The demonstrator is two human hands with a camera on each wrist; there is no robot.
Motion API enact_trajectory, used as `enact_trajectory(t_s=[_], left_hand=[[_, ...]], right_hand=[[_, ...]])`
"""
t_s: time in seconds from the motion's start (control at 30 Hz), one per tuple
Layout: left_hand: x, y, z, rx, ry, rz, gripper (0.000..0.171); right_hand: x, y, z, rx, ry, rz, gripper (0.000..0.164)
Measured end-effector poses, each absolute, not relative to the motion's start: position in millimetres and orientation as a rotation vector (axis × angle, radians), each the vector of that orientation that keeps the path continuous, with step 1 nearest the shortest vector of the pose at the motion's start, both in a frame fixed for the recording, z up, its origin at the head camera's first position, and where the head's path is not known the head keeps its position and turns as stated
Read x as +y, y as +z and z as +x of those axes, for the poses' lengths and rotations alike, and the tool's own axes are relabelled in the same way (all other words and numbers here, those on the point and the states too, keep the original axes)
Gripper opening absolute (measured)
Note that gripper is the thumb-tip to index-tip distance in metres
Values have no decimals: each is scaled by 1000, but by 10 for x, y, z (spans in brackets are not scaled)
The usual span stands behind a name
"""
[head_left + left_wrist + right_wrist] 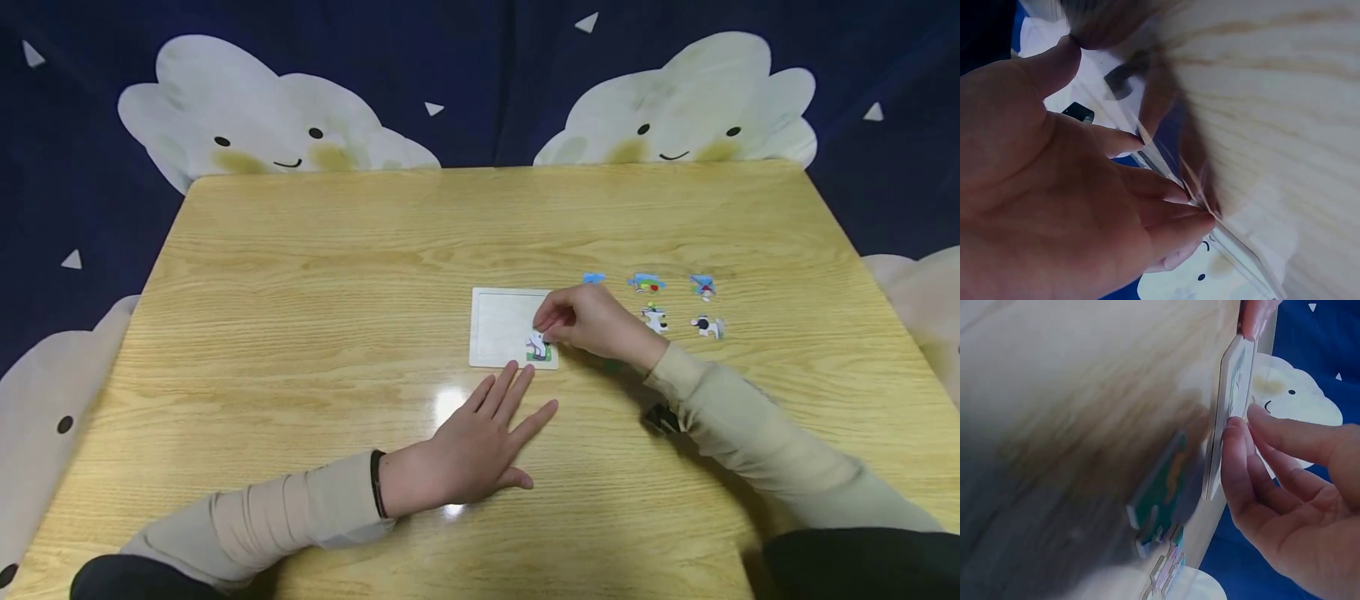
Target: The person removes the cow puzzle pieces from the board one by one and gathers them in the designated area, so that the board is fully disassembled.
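A pale wooden puzzle tray with a thin raised rim lies flat on the table. In its lower right corner sits a jigsaw piece printed in white and green. My right hand reaches over the tray's right edge, thumb and curled fingers pinching the upper part of this piece. In the right wrist view the fingertips partly cover the piece. My left hand is spread palm down, its middle fingertips right at the tray's front rim. The left wrist view shows those fingers stretched along the rim.
Right of the tray lie several loose jigsaw pieces, among them a blue and red one and a white one with black. A green piece lies beneath the right forearm. A dark cloth with clouds hangs behind the wooden table.
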State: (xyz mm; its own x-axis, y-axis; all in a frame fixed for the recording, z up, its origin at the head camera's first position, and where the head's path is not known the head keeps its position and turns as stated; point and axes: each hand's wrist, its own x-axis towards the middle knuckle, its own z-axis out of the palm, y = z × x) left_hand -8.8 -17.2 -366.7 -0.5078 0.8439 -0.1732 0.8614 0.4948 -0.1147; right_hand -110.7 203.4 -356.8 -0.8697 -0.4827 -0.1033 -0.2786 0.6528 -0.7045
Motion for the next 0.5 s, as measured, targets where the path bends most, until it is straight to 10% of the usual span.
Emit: enact_trajectory(t_s=[0.5], left_hand=[[-179, -3669, -92, 2625, -300, 1506, 82]], right_hand=[[2026, -3536, -1132, 2561, -1104, -547, 13]])
